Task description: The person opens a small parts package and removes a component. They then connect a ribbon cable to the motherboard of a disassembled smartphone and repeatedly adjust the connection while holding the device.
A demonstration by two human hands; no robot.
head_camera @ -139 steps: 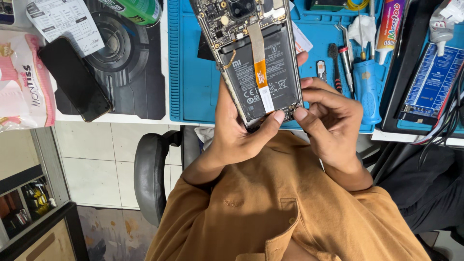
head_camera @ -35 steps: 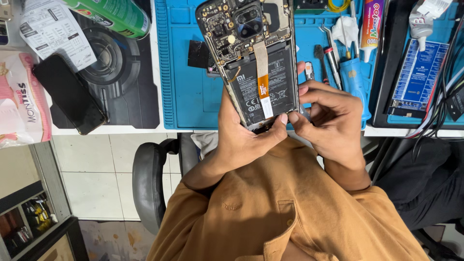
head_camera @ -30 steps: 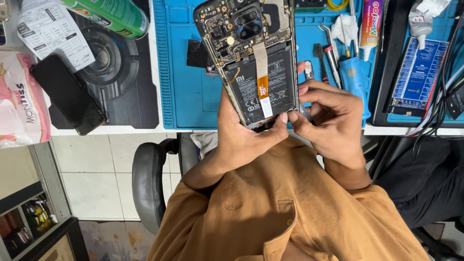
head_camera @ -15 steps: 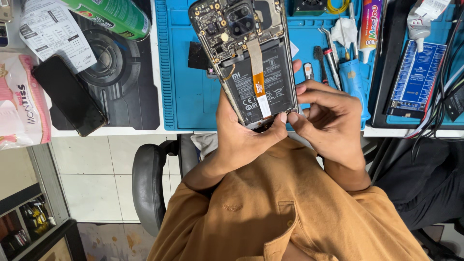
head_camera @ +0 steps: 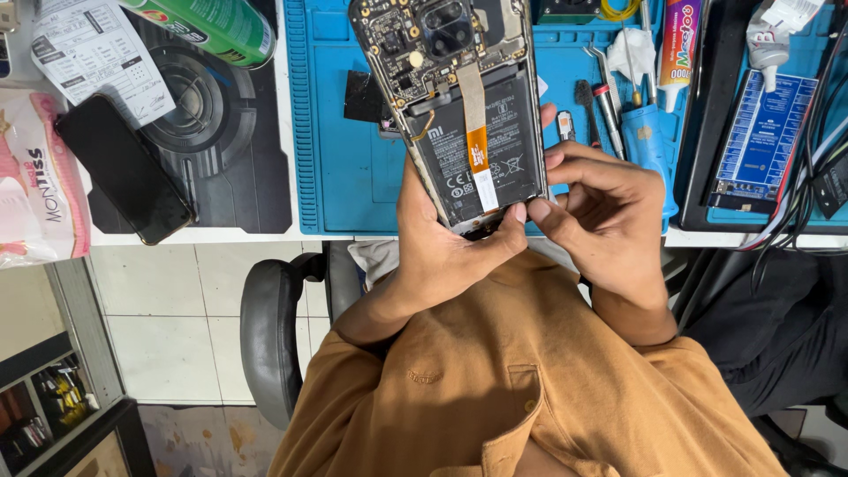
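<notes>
Both hands, left hand (head_camera: 442, 252) and right hand (head_camera: 605, 221), still grip the opened phone (head_camera: 464, 106), now raised slightly higher.

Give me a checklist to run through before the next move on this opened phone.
1. Left hand grips the opened black phone with its back cover off: ok.
2. Right hand fingertips at the phone's lower edge: ok.
3. Orange-and-white flex strip lies flat over the black battery: ok.
4. Blue-handled screwdriver lies close on the blue work mat: ok.
5. Connectors seated: cannot tell.
6. Screws all removed: cannot tell.
</notes>
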